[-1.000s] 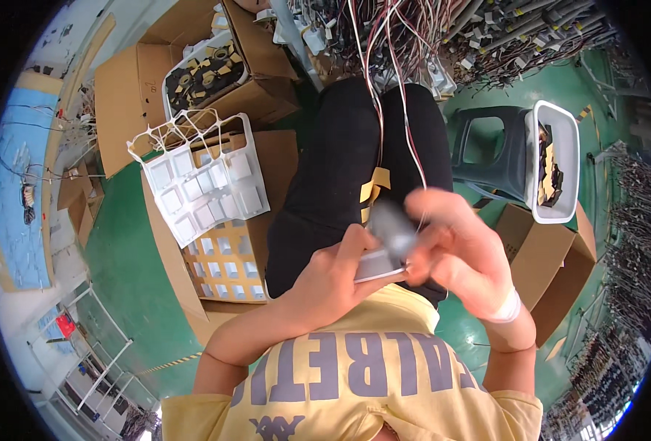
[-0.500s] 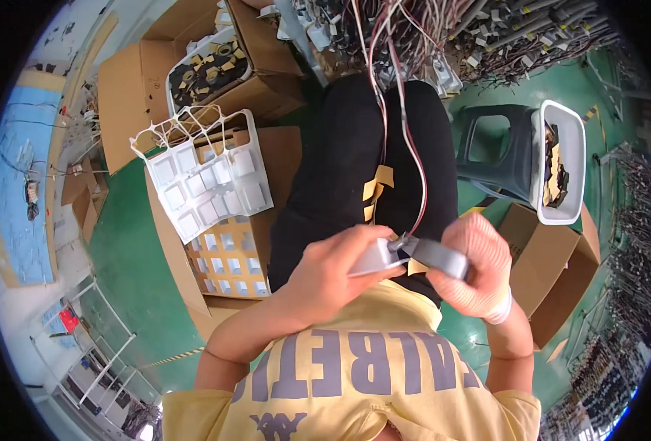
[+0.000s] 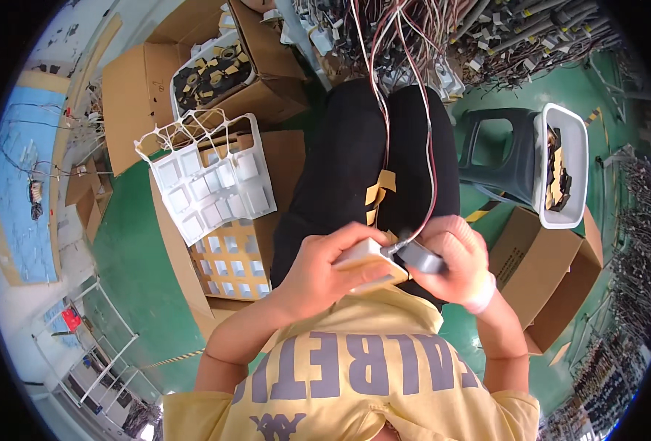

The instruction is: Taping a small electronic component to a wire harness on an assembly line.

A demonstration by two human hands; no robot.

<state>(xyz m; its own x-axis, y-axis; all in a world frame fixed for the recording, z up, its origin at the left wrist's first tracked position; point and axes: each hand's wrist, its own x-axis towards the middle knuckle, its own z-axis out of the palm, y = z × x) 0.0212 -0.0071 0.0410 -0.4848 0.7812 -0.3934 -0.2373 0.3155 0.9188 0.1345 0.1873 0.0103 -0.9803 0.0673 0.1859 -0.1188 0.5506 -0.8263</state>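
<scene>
Seated, I grip a small white box [image 3: 369, 259] in my left hand [image 3: 325, 272] over my lap, while my right hand [image 3: 454, 261] closes on a grey connector [image 3: 419, 257] trailing red and white wires [image 3: 406, 110]. Seemingly I'm plugging it in; next comes careful alignment.
</scene>
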